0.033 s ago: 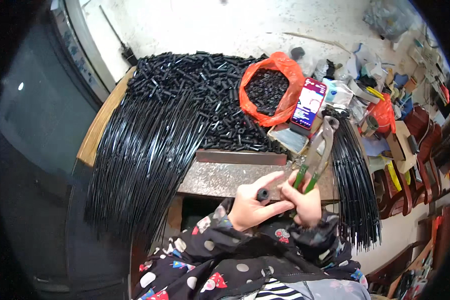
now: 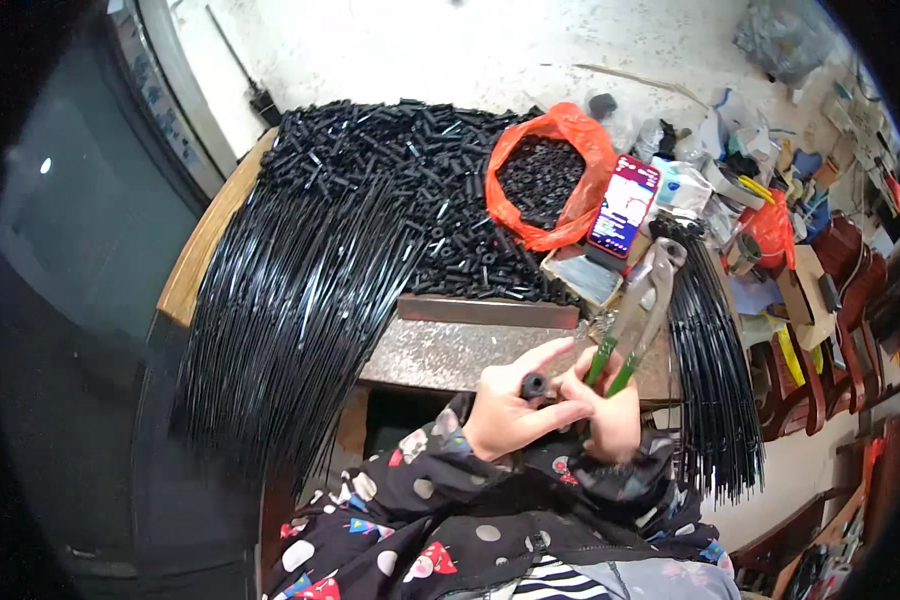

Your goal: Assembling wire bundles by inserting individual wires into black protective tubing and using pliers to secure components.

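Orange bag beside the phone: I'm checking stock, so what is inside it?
Small black pieces show through the open mouth of the orange bag; whatever lies beneath the top layer is covered.

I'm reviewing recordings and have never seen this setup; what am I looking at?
No machine here: a person works with a bare left hand and right hand. A fisheye camera on their head looks down. On the speckled grey-brown table lie heaped short black tubes, long thin black strands hanging over the edge, and an open orange plastic bag of small black pieces. The left hand appears to hold a short black hollow cylinder; the right grips a metal plier-like tool with green handles.
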